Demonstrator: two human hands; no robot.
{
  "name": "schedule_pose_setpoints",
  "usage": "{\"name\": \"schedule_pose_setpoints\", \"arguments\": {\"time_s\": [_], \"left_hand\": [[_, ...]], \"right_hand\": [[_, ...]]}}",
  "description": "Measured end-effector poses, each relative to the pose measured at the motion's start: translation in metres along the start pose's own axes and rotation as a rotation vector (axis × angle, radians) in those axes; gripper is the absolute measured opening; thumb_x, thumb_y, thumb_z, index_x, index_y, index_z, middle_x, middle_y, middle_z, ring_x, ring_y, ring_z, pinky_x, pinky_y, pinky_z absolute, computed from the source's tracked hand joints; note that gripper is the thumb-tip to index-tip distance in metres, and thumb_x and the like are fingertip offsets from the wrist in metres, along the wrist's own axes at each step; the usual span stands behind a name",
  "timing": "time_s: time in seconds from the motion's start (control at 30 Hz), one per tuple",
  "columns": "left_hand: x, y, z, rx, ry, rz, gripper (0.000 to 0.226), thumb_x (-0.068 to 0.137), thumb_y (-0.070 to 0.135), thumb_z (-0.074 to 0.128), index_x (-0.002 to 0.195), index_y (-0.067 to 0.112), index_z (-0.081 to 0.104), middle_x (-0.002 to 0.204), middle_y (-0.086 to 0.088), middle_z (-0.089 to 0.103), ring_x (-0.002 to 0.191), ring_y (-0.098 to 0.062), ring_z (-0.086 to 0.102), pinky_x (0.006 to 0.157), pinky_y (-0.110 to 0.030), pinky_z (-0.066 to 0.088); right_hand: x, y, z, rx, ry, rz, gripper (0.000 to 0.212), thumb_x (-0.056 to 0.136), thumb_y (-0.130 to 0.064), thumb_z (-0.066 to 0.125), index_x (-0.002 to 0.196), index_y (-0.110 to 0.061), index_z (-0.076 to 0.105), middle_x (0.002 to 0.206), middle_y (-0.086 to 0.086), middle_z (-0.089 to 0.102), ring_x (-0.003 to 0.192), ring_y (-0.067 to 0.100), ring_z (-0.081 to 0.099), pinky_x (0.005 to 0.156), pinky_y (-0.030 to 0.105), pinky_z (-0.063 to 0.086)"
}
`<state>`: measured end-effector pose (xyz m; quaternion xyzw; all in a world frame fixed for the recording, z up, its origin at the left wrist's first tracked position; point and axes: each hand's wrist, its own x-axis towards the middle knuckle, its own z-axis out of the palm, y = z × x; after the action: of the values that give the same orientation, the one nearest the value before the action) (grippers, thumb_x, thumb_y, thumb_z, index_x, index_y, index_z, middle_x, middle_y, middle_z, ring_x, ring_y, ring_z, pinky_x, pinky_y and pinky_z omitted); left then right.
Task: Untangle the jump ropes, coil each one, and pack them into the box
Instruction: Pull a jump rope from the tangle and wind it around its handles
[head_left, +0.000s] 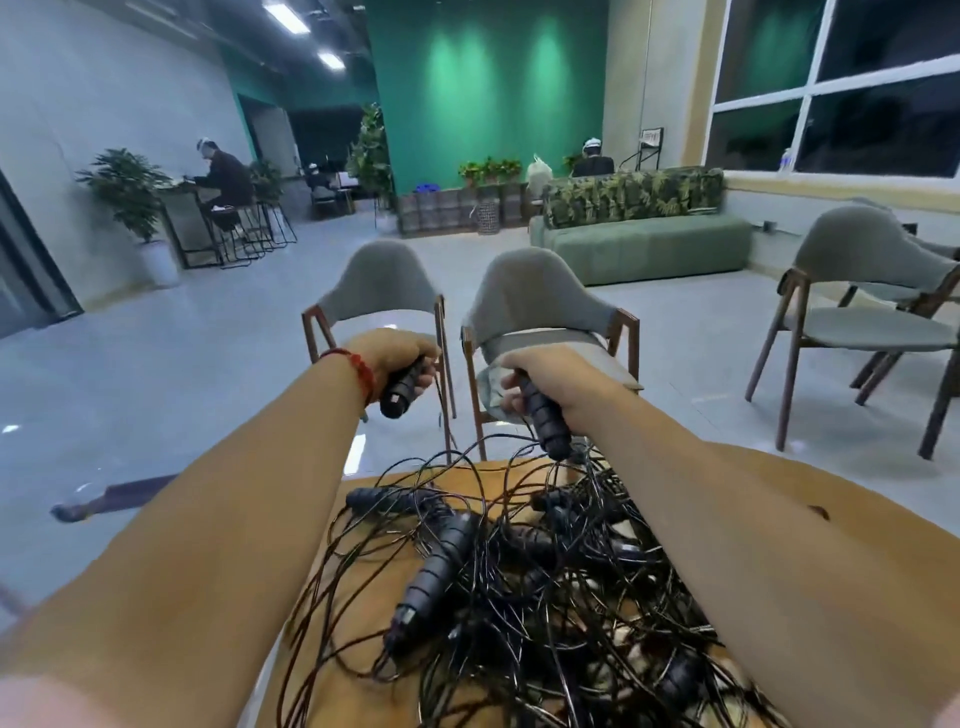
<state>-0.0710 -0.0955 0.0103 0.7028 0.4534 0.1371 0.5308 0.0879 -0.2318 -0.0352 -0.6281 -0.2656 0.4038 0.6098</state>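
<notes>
A tangled heap of black jump ropes (524, 587) with several ribbed black handles lies on a wooden table (769, 499). My left hand (397, 353) is raised above the table's far edge and grips one black handle (400, 391). My right hand (550, 376) grips a second black handle (546, 423), whose thin cord runs down into the heap. A loose handle (436, 569) lies on top of the pile between my forearms. No box is in view.
Two grey chairs (384, 291) (540, 306) stand just beyond the table's far edge. More chairs (862, 291) stand at the right, a green sofa (644, 244) behind. People sit at a counter at the far left and behind the sofa.
</notes>
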Motion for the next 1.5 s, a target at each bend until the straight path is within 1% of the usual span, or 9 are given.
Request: {"name": "schedule_pose_setpoints", "arguments": {"time_s": [0.27,0.4,0.5,0.7,0.93,1.03,1.17,1.3,1.5], "left_hand": [[-0.065,0.018,0.021,-0.249,-0.049,0.103,0.022,0.107,0.028,0.048,0.095,0.011,0.054,0.068,-0.004,0.057,0.048,-0.016,0.051,0.045,-0.022,0.047],[-0.108,0.032,0.027,-0.338,-0.056,0.174,0.023,0.108,0.026,0.039,0.102,0.009,0.053,0.067,-0.007,0.071,0.059,-0.022,0.062,0.074,-0.034,0.058],[-0.149,0.040,0.031,-0.335,-0.044,0.243,0.023,0.109,0.025,0.042,0.102,0.008,0.056,0.078,-0.009,0.068,0.065,-0.022,0.063,0.054,-0.025,0.053],[-0.217,0.025,0.046,-0.181,0.167,0.521,0.027,0.108,0.034,0.054,0.091,0.016,0.065,0.059,0.002,0.059,0.044,-0.012,0.054,0.052,-0.028,0.048],[-0.339,-0.048,0.079,0.103,0.316,0.814,0.030,0.112,0.049,0.039,0.107,0.043,0.068,0.111,0.005,0.067,0.106,-0.005,0.062,0.094,-0.026,0.050],[-0.376,-0.089,0.098,0.042,0.260,0.757,0.024,0.114,0.049,0.037,0.126,0.054,0.057,0.126,0.014,0.050,0.116,0.006,0.048,0.100,-0.013,0.036],[-0.393,-0.144,0.116,-0.265,0.092,0.579,0.029,0.109,0.053,0.048,0.131,0.043,0.064,0.113,0.025,0.073,0.112,0.002,0.068,0.087,-0.015,0.056],[-0.418,-0.185,0.133,-0.509,-0.102,0.307,0.024,0.108,0.044,0.051,0.110,0.028,0.068,0.086,0.015,0.081,0.081,-0.005,0.077,0.068,-0.024,0.063],[-0.415,-0.221,0.141,-0.400,-0.238,0.237,0.047,0.111,0.046,0.048,0.134,0.006,0.058,0.099,-0.022,0.076,0.081,-0.037,0.069,0.066,-0.044,0.060]], "right_hand": [[-0.054,-0.026,0.021,0.065,-0.044,-0.083,0.020,0.105,-0.024,0.064,0.110,-0.004,0.064,0.090,0.011,0.072,0.064,0.022,0.070,0.049,0.027,0.054],[-0.089,-0.042,0.028,0.112,-0.041,-0.119,0.020,0.106,-0.025,0.060,0.107,-0.006,0.065,0.088,0.013,0.074,0.070,0.024,0.073,0.062,0.032,0.060],[-0.124,-0.057,0.035,0.183,-0.046,-0.166,0.020,0.107,-0.024,0.054,0.099,-0.009,0.064,0.088,0.013,0.073,0.082,0.030,0.072,0.082,0.043,0.060],[-0.207,-0.068,0.041,0.244,-0.060,-0.274,0.024,0.106,-0.021,0.057,0.111,-0.001,0.069,0.093,0.016,0.071,0.085,0.030,0.071,0.079,0.046,0.061],[-0.320,-0.006,0.042,0.404,-0.190,-0.311,0.020,0.101,-0.033,0.074,0.101,-0.017,0.085,0.105,0.012,0.081,0.100,0.028,0.079,0.101,0.054,0.059],[-0.350,0.037,0.047,0.445,-0.129,-0.317,0.032,0.099,-0.032,0.077,0.125,-0.013,0.075,0.119,0.016,0.078,0.114,0.033,0.075,0.103,0.058,0.057],[-0.380,0.089,0.045,0.532,-0.073,-0.312,0.029,0.099,-0.026,0.076,0.127,-0.017,0.073,0.120,0.011,0.078,0.115,0.028,0.075,0.104,0.054,0.057],[-0.395,0.130,0.046,0.496,-0.029,-0.331,0.027,0.096,-0.024,0.077,0.123,-0.023,0.073,0.114,0.009,0.080,0.107,0.025,0.078,0.098,0.051,0.060],[-0.396,0.168,0.036,0.152,-0.002,-0.382,0.024,0.096,-0.043,0.077,0.119,-0.041,0.070,0.110,-0.004,0.078,0.100,0.022,0.077,0.090,0.061,0.062]]}}
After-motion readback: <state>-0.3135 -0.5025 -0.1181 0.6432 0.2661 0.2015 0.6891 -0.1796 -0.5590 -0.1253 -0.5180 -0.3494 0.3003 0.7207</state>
